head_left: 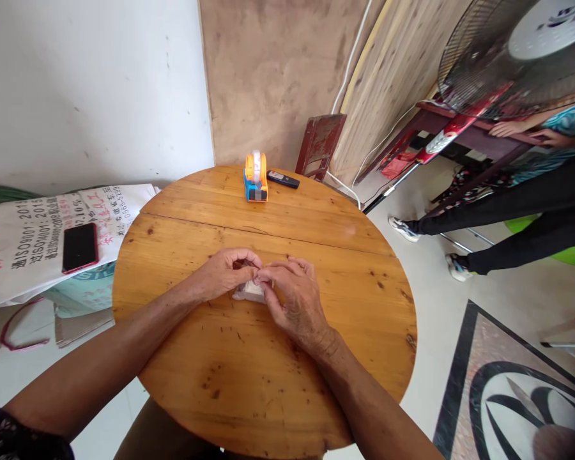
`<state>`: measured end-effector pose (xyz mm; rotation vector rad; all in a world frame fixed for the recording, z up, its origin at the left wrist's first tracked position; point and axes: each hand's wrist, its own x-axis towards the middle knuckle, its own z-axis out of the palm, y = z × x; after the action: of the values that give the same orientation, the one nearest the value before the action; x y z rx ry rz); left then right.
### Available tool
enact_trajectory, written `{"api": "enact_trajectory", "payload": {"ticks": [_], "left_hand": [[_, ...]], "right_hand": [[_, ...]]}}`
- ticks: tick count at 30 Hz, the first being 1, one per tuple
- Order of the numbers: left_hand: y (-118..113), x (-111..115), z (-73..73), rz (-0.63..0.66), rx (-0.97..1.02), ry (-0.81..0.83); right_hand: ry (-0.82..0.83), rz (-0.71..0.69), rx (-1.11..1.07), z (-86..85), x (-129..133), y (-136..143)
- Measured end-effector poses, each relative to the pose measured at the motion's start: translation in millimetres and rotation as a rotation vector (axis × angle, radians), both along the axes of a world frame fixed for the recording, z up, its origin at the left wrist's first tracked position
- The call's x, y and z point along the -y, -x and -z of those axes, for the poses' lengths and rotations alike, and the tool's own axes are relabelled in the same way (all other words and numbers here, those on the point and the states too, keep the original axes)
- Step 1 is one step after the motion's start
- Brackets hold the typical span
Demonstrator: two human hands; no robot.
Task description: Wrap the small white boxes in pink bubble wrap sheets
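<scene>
A small white packet [250,292], seemingly in clear plastic wrapping, lies near the middle of the round wooden table [211,370]. My left hand [230,275] comes in from the left and pinches at its upper edge with thumb and forefinger. From the right, my right hand [292,297] meets it there, its fingertips pressed together at the same edge. Both hands partly cover the packet, so its full shape and contents are hidden.
Toward the table's far edge stand an orange and blue tape dispenser [255,179] and a black remote control [283,179]. At left, a phone [80,247] rests on white printed sacks [33,223]. A fan [512,57] and another person's legs [508,217] are at right.
</scene>
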<state>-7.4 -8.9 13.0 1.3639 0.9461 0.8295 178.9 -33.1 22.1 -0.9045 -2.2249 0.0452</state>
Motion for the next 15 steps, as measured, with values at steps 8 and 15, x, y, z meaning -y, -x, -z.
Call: {"api": "enact_trajectory", "payload": {"ticks": [8,15], "left_hand": [[-1.1,0.0,-1.9,-0.023,-0.037,-0.013],[-0.5,0.9,-5.4,0.000,-0.025,0.000]], "right_hand": [[0.000,-0.018,-0.029,1.0,0.2,0.6],[0.015,-0.005,-0.119,-1.7,-0.4,-3.9]]}}
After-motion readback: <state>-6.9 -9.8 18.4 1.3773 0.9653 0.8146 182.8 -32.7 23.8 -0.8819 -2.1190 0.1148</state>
